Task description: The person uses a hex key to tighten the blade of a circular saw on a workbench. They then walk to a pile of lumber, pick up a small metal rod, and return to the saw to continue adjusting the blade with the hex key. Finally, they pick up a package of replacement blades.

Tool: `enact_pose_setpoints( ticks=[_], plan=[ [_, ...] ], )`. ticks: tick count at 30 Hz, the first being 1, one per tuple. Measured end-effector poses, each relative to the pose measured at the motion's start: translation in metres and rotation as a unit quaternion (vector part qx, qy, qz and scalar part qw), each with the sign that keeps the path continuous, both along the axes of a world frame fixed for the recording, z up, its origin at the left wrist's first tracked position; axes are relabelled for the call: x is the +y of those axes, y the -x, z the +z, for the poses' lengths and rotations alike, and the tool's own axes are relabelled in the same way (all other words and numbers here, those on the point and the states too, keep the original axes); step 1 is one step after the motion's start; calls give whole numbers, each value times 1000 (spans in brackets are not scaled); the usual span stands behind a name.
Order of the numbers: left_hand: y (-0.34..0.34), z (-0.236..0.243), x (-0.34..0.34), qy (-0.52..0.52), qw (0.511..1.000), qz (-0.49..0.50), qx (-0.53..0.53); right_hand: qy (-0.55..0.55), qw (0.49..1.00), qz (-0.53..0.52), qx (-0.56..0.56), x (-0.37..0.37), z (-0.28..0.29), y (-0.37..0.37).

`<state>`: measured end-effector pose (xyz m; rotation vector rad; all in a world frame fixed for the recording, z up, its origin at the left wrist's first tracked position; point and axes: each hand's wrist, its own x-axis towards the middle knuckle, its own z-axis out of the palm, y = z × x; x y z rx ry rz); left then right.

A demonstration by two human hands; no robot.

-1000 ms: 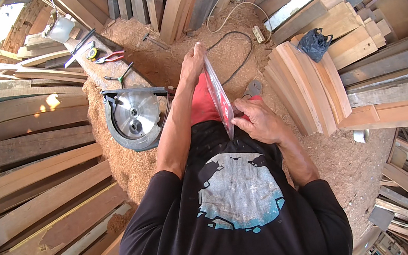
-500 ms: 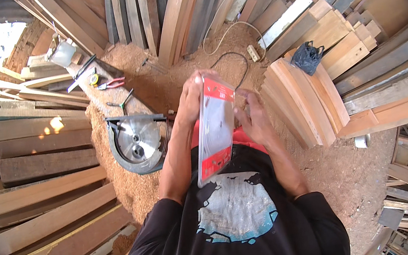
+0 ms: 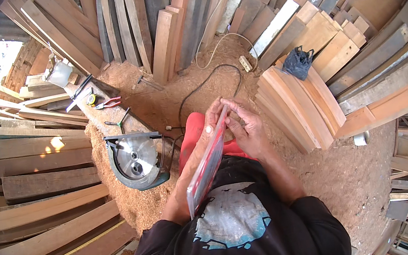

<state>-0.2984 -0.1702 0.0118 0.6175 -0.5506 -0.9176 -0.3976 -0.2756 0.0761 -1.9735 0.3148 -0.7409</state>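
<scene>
A flat clear plastic package with a red card (image 3: 208, 167) is turned almost edge-on in front of my chest, its lower end near my shirt. My left hand (image 3: 209, 126) is closed on it along its left side, near the top. With bent fingers, my right hand (image 3: 248, 128) pinches the package's top corner. What lies inside the package is hard to make out at this angle. To the left, a circular saw (image 3: 139, 162) rests on its side by the end of a plank, its round blade facing up.
On the narrow plank lie pliers (image 3: 109, 103), a tape measure (image 3: 91, 99) and a T-handled tool (image 3: 119, 121). Sawdust (image 3: 128, 194) covers the ground. A black cable loops ahead toward a power strip (image 3: 245, 63). Stacked boards (image 3: 299, 107) with a black plastic bag (image 3: 298, 62) stand right.
The package has turned from showing its broad face to nearly edge-on. My right hand has moved up and inward onto its top corner, and both hands have come lower in view.
</scene>
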Motion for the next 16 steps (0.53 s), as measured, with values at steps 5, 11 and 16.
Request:
enact_pose_setpoints(
  ticks=[5,11,16],
  plan=[
    [7,15,8,5,998,-45,38,-9,999,-38,12,0,7,10],
    [-5,48,29,-36,994,-81,-61,59,997,-42,3,3,12,7],
    [-20,53,42,-92,977,-96,-166,68,997,-25,-17,4,8,7]
  ],
)
